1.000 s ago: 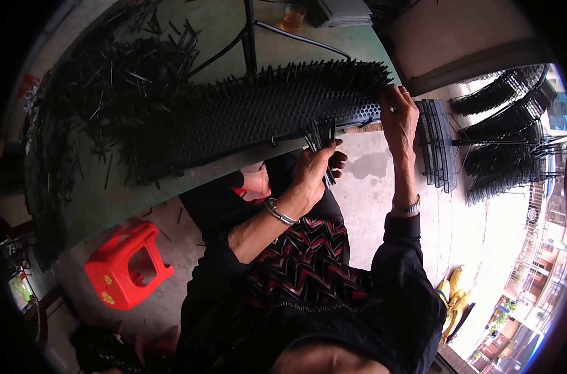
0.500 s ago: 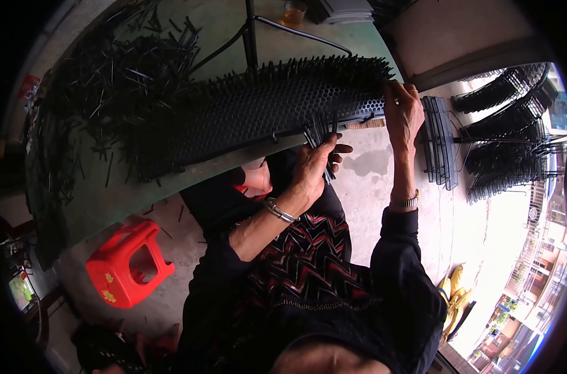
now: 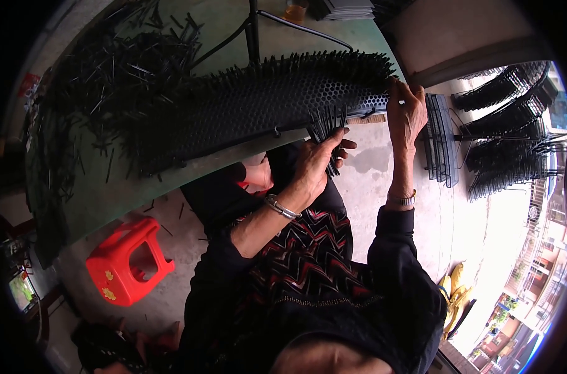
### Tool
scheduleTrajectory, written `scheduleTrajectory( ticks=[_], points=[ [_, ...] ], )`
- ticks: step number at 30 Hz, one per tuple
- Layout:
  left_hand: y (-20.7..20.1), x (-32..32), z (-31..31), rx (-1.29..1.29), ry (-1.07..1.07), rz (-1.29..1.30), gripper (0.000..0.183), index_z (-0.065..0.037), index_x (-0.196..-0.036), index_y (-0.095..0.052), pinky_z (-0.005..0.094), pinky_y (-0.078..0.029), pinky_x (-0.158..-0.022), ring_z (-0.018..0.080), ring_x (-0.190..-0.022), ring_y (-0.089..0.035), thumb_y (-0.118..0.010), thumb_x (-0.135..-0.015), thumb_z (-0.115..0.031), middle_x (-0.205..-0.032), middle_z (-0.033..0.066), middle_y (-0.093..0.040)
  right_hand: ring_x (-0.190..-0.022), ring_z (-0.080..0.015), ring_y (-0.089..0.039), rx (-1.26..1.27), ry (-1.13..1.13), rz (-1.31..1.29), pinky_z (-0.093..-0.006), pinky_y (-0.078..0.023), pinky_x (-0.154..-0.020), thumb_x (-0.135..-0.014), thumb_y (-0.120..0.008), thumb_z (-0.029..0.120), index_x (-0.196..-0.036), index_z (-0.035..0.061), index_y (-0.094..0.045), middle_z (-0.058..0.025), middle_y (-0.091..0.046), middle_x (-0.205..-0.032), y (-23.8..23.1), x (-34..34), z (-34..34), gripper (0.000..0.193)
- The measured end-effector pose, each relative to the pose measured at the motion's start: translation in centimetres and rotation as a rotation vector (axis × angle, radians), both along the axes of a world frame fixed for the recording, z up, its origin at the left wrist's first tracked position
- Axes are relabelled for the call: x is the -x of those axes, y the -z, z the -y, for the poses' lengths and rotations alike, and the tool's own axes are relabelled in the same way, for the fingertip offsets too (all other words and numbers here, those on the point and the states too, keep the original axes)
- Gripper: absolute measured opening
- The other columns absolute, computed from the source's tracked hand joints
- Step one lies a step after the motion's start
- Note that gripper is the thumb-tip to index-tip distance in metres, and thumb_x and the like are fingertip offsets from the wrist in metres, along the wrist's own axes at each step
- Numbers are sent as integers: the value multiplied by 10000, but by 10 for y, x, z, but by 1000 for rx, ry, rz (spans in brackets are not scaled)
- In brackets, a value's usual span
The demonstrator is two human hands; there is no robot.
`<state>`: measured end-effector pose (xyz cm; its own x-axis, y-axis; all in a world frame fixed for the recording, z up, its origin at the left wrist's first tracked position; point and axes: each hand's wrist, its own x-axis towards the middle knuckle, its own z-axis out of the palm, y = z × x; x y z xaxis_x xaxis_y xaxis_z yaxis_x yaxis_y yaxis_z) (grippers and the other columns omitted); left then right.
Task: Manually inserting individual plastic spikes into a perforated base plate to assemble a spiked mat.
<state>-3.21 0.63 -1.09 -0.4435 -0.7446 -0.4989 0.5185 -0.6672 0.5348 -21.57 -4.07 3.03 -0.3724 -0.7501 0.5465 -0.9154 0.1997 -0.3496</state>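
A long black perforated panel [image 3: 252, 103] with rows of round holes lies along the near edge of a green table. Thin black sticks [image 3: 296, 65] stand up in a dense band along its far side. My left hand [image 3: 310, 169] is closed around a bundle of loose black sticks [image 3: 325, 124], which fan out over the panel's near edge. At the panel's right end, my right hand [image 3: 408, 115] has its thumb and fingers pinched together beside the last upright sticks. Whatever is between those fingertips is too small or hidden to make out.
A heap of black sticks [image 3: 121, 68] covers the table's left side. Behind the panel stands a black metal stand [image 3: 253, 37], with a cup of amber liquid [image 3: 295, 11] beyond. Black racks [image 3: 442, 140] stand to the right. A red plastic stool [image 3: 124, 268] is on the floor.
My right hand has shifted slightly right at the panel's end. The sticks in my left hand are fanned wider and sit a little higher.
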Motion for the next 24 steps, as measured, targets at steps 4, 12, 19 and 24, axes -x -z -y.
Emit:
scheduleTrajectory(
  ticks=[4, 12, 19, 24],
  points=[
    [-4, -1, -3, 10, 12, 24, 194, -18, -991, -651, 218, -397, -495, 106, -622, -546, -634, -920, -197, -821, 108, -683, -791, -243, -630, -33, -43, -83, -361, -473, -693, -895, -659, 277, -933, 110, -735, -74, -604, -886, 11, 4, -6, 188],
    [-4, 2, -8, 51, 38, 54, 223, -23, -967, -692, 219, -389, -493, 98, -602, -552, -656, -899, -233, -806, 97, -710, -760, -194, -623, -73, -28, 89, -319, -482, -666, -915, -636, 349, -1153, 95, -687, -82, -632, -876, 2, -11, -25, 352],
    [-12, 1, -12, 92, 129, 139, 166, -62, -986, -673, 220, -385, -534, 102, -640, -577, -628, -918, -208, -859, 78, -710, -693, -114, -580, -432, -503, 933, -275, -477, -635, -902, -654, 196, -945, -36, -661, -54, -633, -753, 4, -14, -49, 237],
    [-17, 2, -12, 112, 158, 162, 169, -80, -1014, -669, 219, -381, -552, 107, -713, -626, -622, -924, -214, -893, 64, -718, -699, -116, -579, -417, -504, 1070, -270, -475, -652, -891, -667, 171, -915, -33, -651, -47, -628, -767, -1, -13, -52, 206]
  ],
)
